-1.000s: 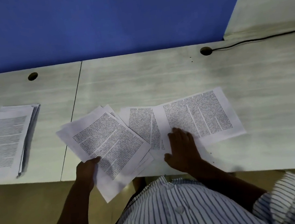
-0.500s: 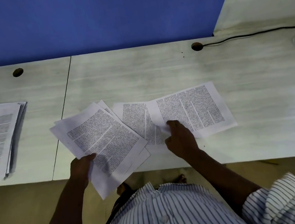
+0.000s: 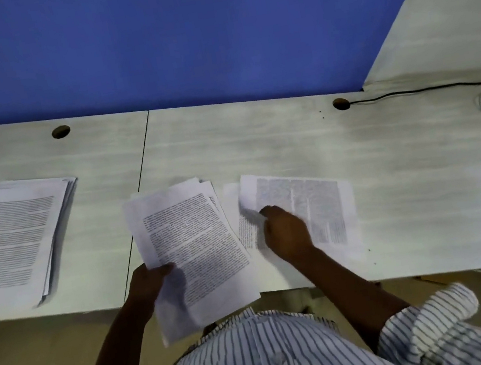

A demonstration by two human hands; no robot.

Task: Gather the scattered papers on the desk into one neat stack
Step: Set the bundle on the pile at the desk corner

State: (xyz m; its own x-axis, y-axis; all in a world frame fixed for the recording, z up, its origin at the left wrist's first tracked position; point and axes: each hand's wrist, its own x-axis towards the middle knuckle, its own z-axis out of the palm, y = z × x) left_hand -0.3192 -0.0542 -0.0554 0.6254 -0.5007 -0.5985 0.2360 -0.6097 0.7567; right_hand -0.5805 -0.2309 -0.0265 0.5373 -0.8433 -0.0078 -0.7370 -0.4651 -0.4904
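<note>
The counter (image 3: pixel 257 141) was pale wood-grain laminate, split by a dark seam (image 3: pixel 142 157) running from its far edge to its near edge. Two round cable holes were set along the far edge, one at left (image 3: pixel 60 131) and one at right (image 3: pixel 341 104). A thin black cable (image 3: pixel 424 90) ran from the right hole toward the right edge of view. A loose stack of printed papers (image 3: pixel 13 239) lay left of the seam. Right of it a lower sheet (image 3: pixel 233 202) lay flat, mostly covered by a top sheet (image 3: pixel 315 201). A sheaf (image 3: pixel 191 241) overhung the near edge; whether it rested there was unclear.
</note>
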